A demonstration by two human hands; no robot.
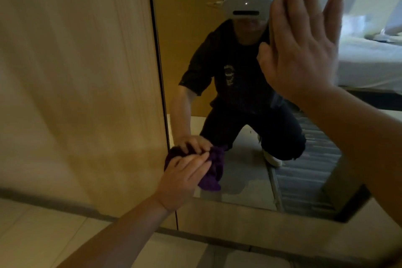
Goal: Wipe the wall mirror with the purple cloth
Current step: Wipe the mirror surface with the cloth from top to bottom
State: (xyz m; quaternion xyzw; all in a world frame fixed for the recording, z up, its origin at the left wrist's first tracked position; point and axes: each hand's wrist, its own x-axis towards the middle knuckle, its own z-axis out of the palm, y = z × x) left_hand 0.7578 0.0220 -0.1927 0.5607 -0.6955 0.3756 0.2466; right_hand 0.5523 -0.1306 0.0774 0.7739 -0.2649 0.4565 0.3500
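Nearest the camera, the left forearm reaches up from the bottom edge toward the left hand (pixel 181 183), whose fingers press a bunched purple cloth (pixel 212 172) against the lower left corner of the wall mirror (pixel 245 180), just beside the dark frame edge that meets the wooden panel (pixel 76 82). The fingers lie fairly straight over the cloth, though whether the thumb hooks round it from beneath cannot be told. Part of the cloth hangs loose below and to the right of the hand, close to the mirror's bottom rim. Further up, the right hand (pixel 302 50) is spread flat with fingers straight and together, palm toward the glass, holding nothing and seemingly bracing on the upper part of the mirror. Behind it all, the glass reflects a kneeling person in dark clothes, a pale floor and a bed with white bedding. The main risk is probably the braced palm: bare skin on the glass is likely to leave a fresh print on an area that then needs going over. The loose tail of cloth could also drag along the floor ledge and pick up grit, smearing it back onto the glass.
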